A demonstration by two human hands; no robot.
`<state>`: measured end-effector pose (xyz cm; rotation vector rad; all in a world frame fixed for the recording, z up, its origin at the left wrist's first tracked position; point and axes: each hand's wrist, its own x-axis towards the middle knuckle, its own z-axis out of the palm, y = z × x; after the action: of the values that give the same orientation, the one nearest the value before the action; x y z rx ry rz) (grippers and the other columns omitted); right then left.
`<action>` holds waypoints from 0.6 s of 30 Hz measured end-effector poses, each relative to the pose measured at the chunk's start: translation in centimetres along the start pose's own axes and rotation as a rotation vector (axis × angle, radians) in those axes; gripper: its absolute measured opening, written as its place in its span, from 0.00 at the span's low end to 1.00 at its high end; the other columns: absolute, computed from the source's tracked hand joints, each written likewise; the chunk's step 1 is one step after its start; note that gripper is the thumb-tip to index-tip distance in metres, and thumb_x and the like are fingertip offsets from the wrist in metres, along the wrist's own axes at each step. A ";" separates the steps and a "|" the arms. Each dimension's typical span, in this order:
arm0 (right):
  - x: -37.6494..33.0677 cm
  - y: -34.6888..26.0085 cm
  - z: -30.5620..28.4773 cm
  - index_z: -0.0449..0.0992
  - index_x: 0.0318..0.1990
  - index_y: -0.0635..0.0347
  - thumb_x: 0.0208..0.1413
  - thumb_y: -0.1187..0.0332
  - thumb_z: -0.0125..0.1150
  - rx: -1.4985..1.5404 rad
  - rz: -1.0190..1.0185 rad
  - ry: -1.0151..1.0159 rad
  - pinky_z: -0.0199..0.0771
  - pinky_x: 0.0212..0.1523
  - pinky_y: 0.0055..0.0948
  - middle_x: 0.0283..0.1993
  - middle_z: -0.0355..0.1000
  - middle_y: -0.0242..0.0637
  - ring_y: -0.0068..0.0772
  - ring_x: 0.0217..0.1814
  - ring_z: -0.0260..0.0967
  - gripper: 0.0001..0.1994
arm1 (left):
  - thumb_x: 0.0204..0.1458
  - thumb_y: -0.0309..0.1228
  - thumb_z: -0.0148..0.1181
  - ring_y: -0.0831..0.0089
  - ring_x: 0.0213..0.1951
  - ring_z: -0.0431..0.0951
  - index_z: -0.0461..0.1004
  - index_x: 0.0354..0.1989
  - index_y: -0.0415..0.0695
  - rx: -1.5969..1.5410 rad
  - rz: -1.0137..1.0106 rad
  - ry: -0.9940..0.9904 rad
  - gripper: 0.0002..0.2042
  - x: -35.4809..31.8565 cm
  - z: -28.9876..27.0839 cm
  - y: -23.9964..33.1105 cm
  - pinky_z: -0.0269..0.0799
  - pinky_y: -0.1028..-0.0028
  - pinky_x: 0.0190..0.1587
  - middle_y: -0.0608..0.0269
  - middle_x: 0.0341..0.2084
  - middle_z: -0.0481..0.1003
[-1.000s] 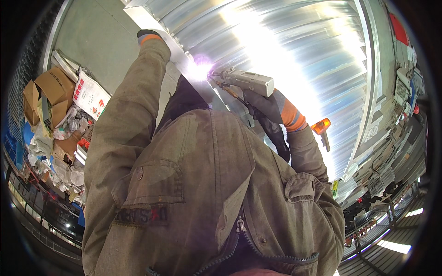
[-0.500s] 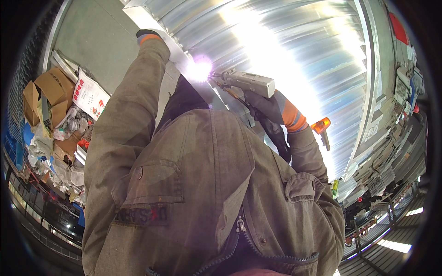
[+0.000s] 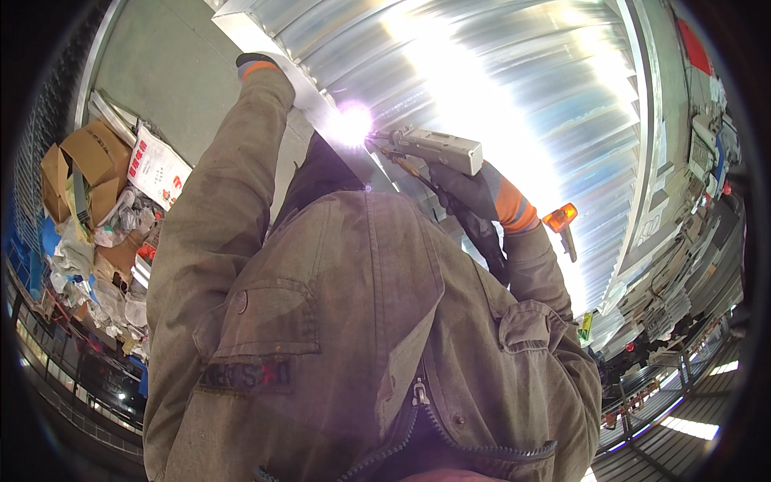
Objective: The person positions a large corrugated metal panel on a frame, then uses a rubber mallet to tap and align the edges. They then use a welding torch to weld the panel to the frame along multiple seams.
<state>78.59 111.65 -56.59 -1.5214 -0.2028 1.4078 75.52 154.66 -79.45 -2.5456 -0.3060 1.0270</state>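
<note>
Gripping welding torch [image 3: 434, 147], panel edge [image 3: 305, 88].

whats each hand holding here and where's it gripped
The right hand holds a welding gun by its rear end, the tip at the bright arc. The left hand rests on the metal panel's edge; whether it grips it cannot be told.
</note>
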 end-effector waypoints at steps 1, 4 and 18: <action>-0.1 -0.1 0.0 0.74 0.72 0.66 0.77 0.60 0.62 0.007 0.007 -0.005 0.79 0.41 0.30 0.43 0.79 0.34 0.25 0.41 0.77 0.24 | 0.62 0.43 0.61 0.57 0.58 0.87 0.89 0.56 0.54 -0.001 -0.004 0.000 0.19 -0.1 -0.2 0.0 0.81 0.55 0.56 0.61 0.57 0.87; -0.3 -0.2 0.1 0.73 0.73 0.66 0.76 0.61 0.63 0.027 -0.004 -0.009 0.80 0.48 0.31 0.51 0.81 0.37 0.27 0.48 0.78 0.25 | 0.65 0.44 0.59 0.58 0.61 0.84 0.87 0.60 0.53 0.009 -0.002 -0.065 0.20 -0.7 -1.5 0.1 0.79 0.57 0.60 0.60 0.61 0.85; -1.4 0.2 -0.4 0.74 0.73 0.67 0.76 0.60 0.63 0.014 0.101 -0.054 0.81 0.51 0.32 0.54 0.83 0.40 0.29 0.52 0.80 0.26 | 0.72 0.43 0.53 0.62 0.63 0.83 0.82 0.66 0.52 0.018 -0.019 -0.171 0.21 1.1 0.8 0.3 0.77 0.62 0.64 0.62 0.65 0.82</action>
<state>78.42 110.34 -55.94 -1.5010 -0.1507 1.5280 75.77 154.92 -80.77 -2.4386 -0.3642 1.2378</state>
